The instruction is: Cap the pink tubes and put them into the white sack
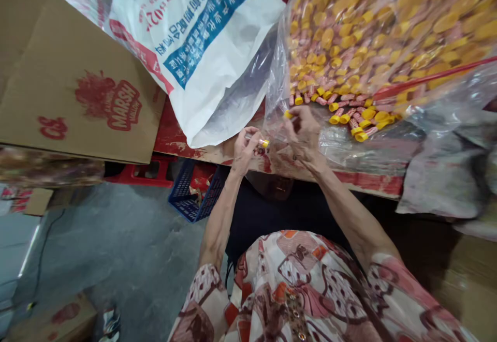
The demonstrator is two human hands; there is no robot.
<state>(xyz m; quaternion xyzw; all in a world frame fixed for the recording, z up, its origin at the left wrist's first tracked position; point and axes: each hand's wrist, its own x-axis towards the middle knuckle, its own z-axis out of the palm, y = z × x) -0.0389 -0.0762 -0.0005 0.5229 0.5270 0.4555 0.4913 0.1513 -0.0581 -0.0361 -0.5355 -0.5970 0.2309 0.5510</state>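
Observation:
My left hand (245, 148) grips a small clear tube with a yellow cap (259, 140) at the edge of a red worn table (174, 137). My right hand (306, 135) is just to the right of it, fingers pinched on a small yellow-capped piece (288, 115) at the mouth of a big clear plastic bag (380, 47). That bag is full of several yellow-capped pink tubes, some spilling near my right hand.
A white woven sack (194, 36) with blue and red print lies on the table at left. A brown cardboard box (70, 83) stands further left. A blue crate (190, 192) and a red crate (143, 171) sit under the table on the grey floor.

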